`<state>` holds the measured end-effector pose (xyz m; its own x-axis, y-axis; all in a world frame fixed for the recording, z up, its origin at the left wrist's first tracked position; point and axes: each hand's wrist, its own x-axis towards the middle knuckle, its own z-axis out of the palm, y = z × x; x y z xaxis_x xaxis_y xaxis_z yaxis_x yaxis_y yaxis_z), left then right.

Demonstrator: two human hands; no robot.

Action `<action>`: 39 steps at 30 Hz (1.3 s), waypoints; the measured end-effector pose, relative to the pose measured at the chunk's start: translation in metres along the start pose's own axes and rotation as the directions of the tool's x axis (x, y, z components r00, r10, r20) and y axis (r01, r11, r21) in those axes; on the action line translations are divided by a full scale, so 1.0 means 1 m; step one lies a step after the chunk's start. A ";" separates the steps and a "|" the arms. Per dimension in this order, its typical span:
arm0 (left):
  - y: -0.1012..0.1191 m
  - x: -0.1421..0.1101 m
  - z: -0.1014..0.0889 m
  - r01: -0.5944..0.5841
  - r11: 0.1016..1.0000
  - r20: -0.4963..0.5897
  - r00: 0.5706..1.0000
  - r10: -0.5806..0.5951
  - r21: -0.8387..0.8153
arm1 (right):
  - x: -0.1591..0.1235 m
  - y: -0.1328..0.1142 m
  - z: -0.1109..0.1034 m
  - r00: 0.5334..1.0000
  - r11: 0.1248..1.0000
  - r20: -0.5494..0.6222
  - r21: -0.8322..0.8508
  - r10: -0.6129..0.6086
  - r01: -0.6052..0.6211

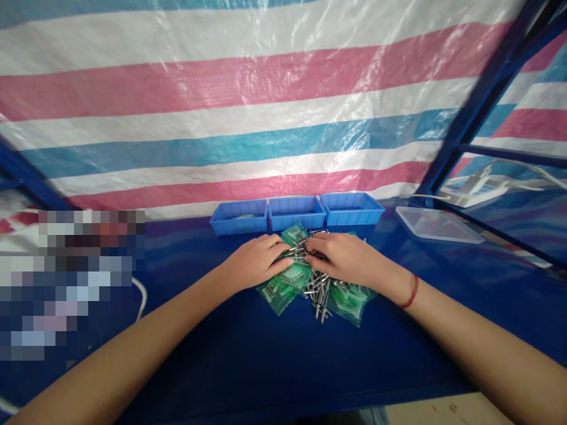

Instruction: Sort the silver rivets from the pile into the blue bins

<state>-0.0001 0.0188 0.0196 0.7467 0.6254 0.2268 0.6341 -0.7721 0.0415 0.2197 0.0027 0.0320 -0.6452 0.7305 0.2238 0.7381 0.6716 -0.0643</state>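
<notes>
A loose heap of thin silvery metal pins, which look like blind rivets, lies mid-table. Small green-tinted clear plastic bags lie around and under them, some with small pieces inside. At the heap's left side is my left hand, its thumb and fingers apart, touching the bags and pins. My right hand, with a red cord on the wrist, reaches over the heap from the right. Its thumb and fingers are also apart, resting among the rivets. Part of the heap is hidden beneath both hands.
Behind the heap stand three blue bins: the left bin with something pale green inside, the middle bin and the right bin. A translucent plastic lid lies at right. Blue metal posts and striped sheeting enclose the blue table.
</notes>
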 end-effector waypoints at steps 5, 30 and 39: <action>0.002 -0.002 -0.001 0.071 0.992 0.032 0.997 -0.068 -0.102 | 0.000 0.000 0.001 1.000 1.000 0.007 0.005 -0.015 0.015; 0.000 -0.016 -0.021 0.365 0.726 0.204 0.931 -0.303 -0.583 | 0.001 0.000 -0.002 0.998 0.993 -0.006 0.099 0.061 -0.060; 0.004 -0.011 -0.018 0.270 0.428 0.083 0.910 -0.406 -0.862 | 0.005 -0.012 0.006 0.958 0.917 -0.269 0.398 0.095 0.021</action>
<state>-0.0093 0.0066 0.0346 0.4385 0.8921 0.1090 0.2997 -0.2594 0.9181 0.2063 -0.0007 0.0280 -0.4953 0.7307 0.4699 0.5848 0.6804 -0.4416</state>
